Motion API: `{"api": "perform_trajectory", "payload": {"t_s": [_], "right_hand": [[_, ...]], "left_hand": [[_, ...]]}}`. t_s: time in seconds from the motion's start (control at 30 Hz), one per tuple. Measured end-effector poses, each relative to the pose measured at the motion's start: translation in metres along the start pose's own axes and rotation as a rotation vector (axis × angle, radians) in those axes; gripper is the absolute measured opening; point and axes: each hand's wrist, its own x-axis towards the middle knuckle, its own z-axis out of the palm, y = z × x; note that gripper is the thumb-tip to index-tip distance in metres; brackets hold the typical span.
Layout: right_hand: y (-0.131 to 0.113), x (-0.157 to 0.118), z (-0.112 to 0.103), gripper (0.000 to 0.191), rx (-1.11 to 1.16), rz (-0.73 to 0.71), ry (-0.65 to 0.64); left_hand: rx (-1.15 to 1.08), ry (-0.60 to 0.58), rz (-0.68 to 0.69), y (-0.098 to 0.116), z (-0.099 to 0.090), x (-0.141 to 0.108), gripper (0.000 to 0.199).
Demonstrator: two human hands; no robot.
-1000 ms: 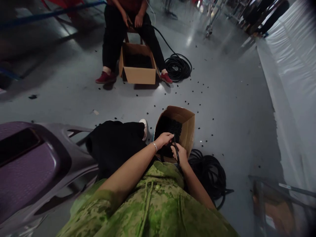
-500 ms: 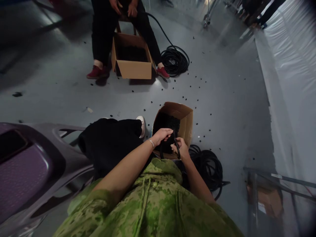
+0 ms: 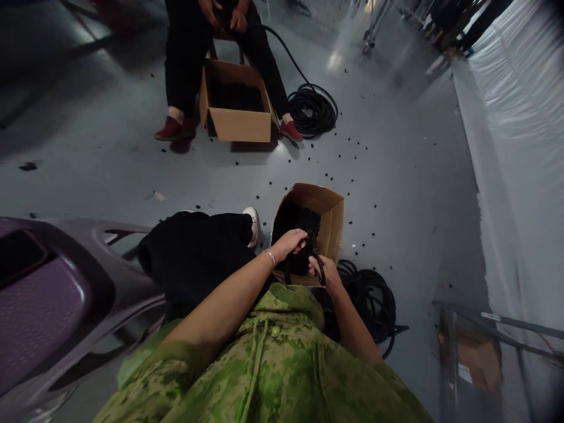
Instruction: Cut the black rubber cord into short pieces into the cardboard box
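The grey floor (image 3: 396, 176) spreads all round, with a purple chair (image 3: 53, 320) on the wearer's left. A person (image 3: 189, 64) sits beyond. A cardboard box (image 3: 332, 226) stands just in front of the wearer, dark inside, and a loose black coil (image 3: 379, 299) lies beside it on the right.

Both hands are over the box. The left hand (image 3: 287, 244) has its fingers bent in, seemingly gripping the black hose (image 3: 288, 273), which hangs just below it. The right hand (image 3: 329, 273) has its fingers wrapped around the handles of a black cutter (image 3: 321, 270); its tip reaches close to the left fingertips, too dark to tell whether they touch.

That nearness is the main danger: a slip could nip a finger. A tangled coil might tug the hose askew. Pieces could also fly wide, joining the small black bits (image 3: 351, 222) scattered about.
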Motion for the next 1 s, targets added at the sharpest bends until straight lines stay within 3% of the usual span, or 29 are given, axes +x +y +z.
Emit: {"api": "perform_trajectory", "payload": {"t_s": [0.23, 0.8, 1.0], "right_hand": [[0.013, 0.004, -0.004, 0.053, 0.004, -0.011, -0.017], [0.009, 0.012, -0.002, 0.048, -0.096, -0.075, -0.011], [0.005, 0.008, 0.001, 0.05, -0.024, -0.063, -0.031]], "left_hand": [[0.057, -0.015, -0.008, -0.001, 0.0, 0.0, 0.014], [0.124, -0.012, 0.004, -0.003, 0.0, 0.0, 0.017], [0.143, -0.019, -0.003, -0.004, 0.0, 0.0, 0.021]]}}
